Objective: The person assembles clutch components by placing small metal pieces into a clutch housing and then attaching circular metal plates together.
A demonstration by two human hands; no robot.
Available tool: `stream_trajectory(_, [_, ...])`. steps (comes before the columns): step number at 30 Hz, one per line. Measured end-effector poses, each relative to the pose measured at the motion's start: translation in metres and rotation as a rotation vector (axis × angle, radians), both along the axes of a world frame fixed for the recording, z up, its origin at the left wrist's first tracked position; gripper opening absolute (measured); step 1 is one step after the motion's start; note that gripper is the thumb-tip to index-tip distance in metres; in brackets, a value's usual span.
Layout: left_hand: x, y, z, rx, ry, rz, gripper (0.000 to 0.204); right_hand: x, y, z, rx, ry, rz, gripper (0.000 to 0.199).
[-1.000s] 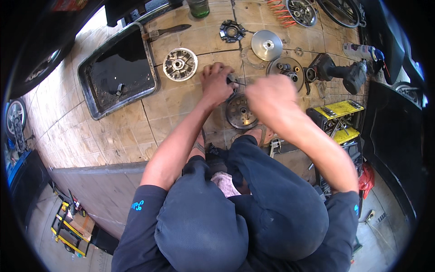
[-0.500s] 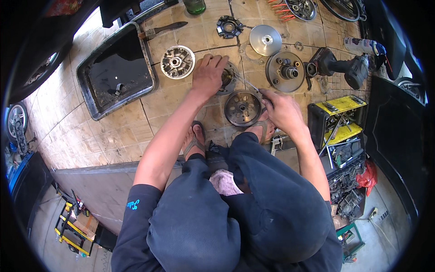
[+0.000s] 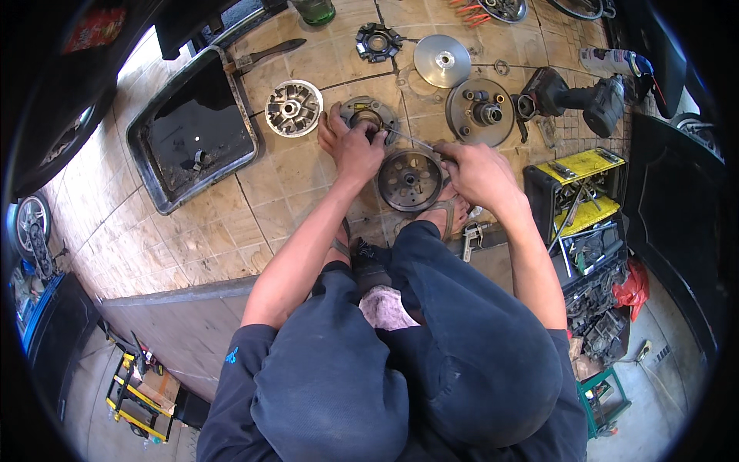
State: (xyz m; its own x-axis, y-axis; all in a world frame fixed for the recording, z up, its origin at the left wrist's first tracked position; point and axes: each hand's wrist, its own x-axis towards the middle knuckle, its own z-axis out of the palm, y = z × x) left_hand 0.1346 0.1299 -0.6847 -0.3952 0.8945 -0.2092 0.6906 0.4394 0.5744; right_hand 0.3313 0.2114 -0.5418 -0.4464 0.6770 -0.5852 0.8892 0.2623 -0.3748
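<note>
My left hand (image 3: 356, 152) has its fingers bent around the near left side of a round metal clutch shoe assembly (image 3: 378, 108) on the tiled floor. My right hand (image 3: 479, 175) is closed on a thin metal rod tool (image 3: 418, 142), probably a screwdriver; its handle is hidden in the fist. The rod slants up and left, its tip at the clutch part near my left fingertips. Whether the tip touches the part is hard to see. Just below, between my hands, lies a dark clutch bell (image 3: 392, 189) with holes in its face.
Left are a finned variator (image 3: 294, 108), a paint brush (image 3: 265, 54) and a black drain pan (image 3: 252, 146) with dark liquid. Beyond lie a black ramp plate (image 3: 377, 42) and shiny pulley disc (image 3: 454, 65). Right are a pulley with rollers (image 3: 481, 131), impact wrench (image 3: 566, 96) and toolbox (image 3: 573, 167).
My left hand has shifted nearer and curled around the clutch part, uncovering more of it. My right hand has stayed nearly in place with the rod tool. The whole view has shifted slightly.
</note>
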Motion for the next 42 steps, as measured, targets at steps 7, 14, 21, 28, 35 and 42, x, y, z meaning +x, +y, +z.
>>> stream_trajectory(7, [-0.001,-0.008,-0.010,0.126,-0.071,0.019,0.021,0.002,-0.009,-0.018,-0.023,0.148,-0.089,0.027])
stream_trajectory(14, [-0.009,0.012,0.006,0.155,0.067,-0.242,0.058,0.018,-0.089,-0.070,-0.008,0.389,-0.346,0.037])
stream_trajectory(21, [-0.003,0.023,0.009,-0.084,0.049,-0.147,0.071,-0.010,-0.125,-0.086,-0.090,0.521,-0.626,0.038])
stream_trajectory(28, [0.001,0.022,0.005,-0.109,0.055,-0.090,0.066,-0.024,-0.104,-0.058,-0.273,0.405,-0.659,0.041])
stream_trajectory(35, [0.003,0.026,0.007,-0.141,0.078,-0.108,0.065,-0.038,-0.018,0.007,-0.190,-0.061,0.008,0.035])
stream_trajectory(42, [0.004,0.023,-0.004,-0.067,0.131,-0.076,0.061,-0.116,0.075,0.045,-0.251,-0.301,0.658,0.022])
